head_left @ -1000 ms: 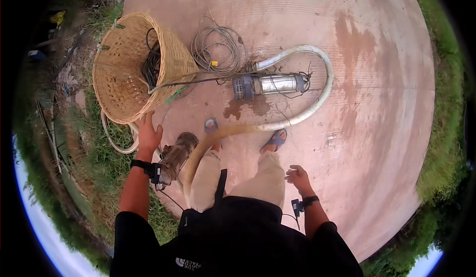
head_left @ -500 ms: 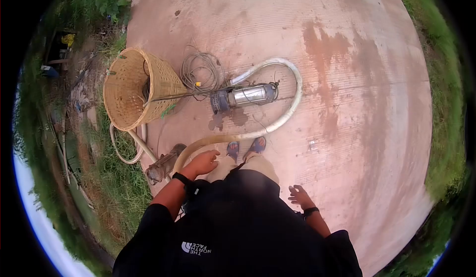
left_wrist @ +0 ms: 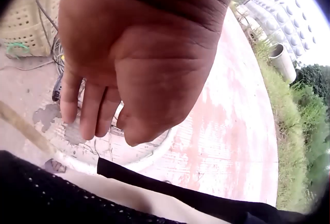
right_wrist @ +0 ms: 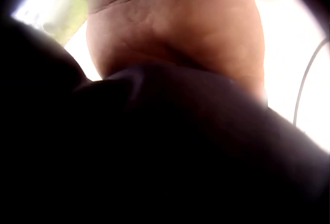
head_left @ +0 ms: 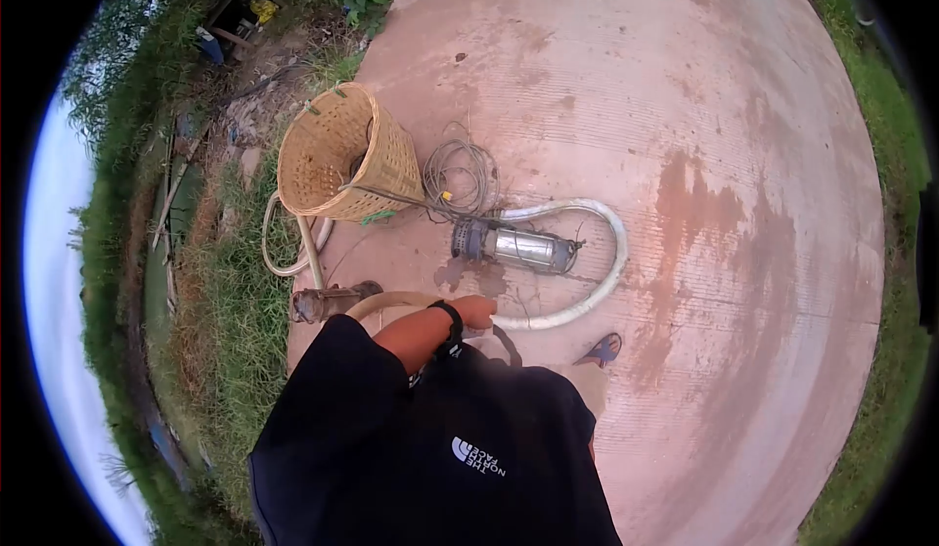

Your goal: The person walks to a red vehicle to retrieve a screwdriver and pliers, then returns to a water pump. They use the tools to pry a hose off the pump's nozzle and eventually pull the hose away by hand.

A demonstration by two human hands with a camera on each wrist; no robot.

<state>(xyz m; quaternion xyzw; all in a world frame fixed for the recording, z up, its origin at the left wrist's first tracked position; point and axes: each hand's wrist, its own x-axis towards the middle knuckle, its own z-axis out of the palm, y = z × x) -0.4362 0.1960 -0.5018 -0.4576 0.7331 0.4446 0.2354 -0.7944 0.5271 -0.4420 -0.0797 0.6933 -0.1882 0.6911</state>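
Note:
My left hand (head_left: 474, 311) reaches across in front of the body in the head view. In the left wrist view its fingers (left_wrist: 90, 108) hang loosely extended, with nothing held. Below them in that view runs a black strap (left_wrist: 154, 185) over pale trousers. The pale hose (head_left: 621, 253) curves past the hand in the head view. It loops round a metal submersible pump (head_left: 528, 248) lying on the concrete. My right hand (right_wrist: 180, 33) shows only its palm side against dark cloth (right_wrist: 170, 110); its fingers are hidden. The torso hides it in the head view.
A woven basket (head_left: 396, 160) leans on its side at the left, with a cable coil (head_left: 469, 179) beside it. A second, muddy pump (head_left: 328, 302) lies by the grass edge (head_left: 235, 302). One sandalled foot (head_left: 603, 349) stands on the concrete.
My left hand has swung from beside the basket rightward to the front of the body. The right hand has passed out of the head view. The head view has shifted and turned.

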